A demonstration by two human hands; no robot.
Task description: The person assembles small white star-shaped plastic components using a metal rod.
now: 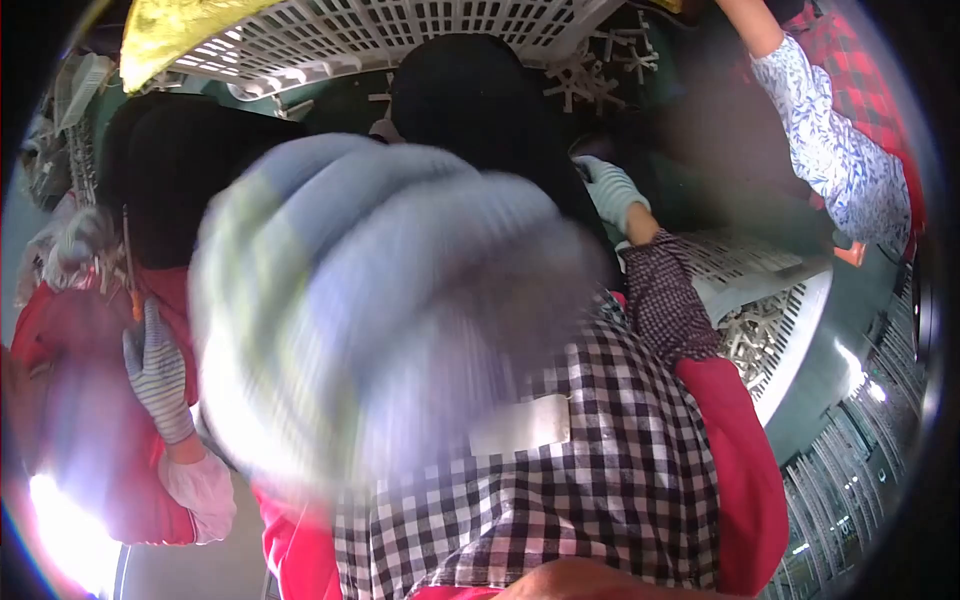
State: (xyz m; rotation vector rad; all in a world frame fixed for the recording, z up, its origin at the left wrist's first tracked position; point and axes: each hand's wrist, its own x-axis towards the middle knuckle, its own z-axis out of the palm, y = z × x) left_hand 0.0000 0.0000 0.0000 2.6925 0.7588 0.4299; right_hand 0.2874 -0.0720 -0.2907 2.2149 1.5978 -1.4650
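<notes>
My left hand (370, 300), in a pale blue and white knit glove, is raised very close to the camera and fills much of the head view. Motion smears its fingers, so I cannot tell whether it holds anything. Behind it is my black-and-white checked apron (630, 440) with a pale rectangular patch (525, 425). My right hand (615, 193), in a striped glove, is beside my dark trouser leg (470, 110). Its fingers are closed near a small dark thing that I cannot make out. A dark dotted sleeve cover (665, 295) is on that forearm.
A white slotted crate (400, 35) stands ahead, with yellow sheeting (180, 40) at its left. Pale pieces (590, 80) lie scattered beside it. More fill a white basket (790, 330) at right. A co-worker's gloved hand (160, 375) holds an orange-handled tool; another person's patterned sleeve (835, 140) shows at right.
</notes>
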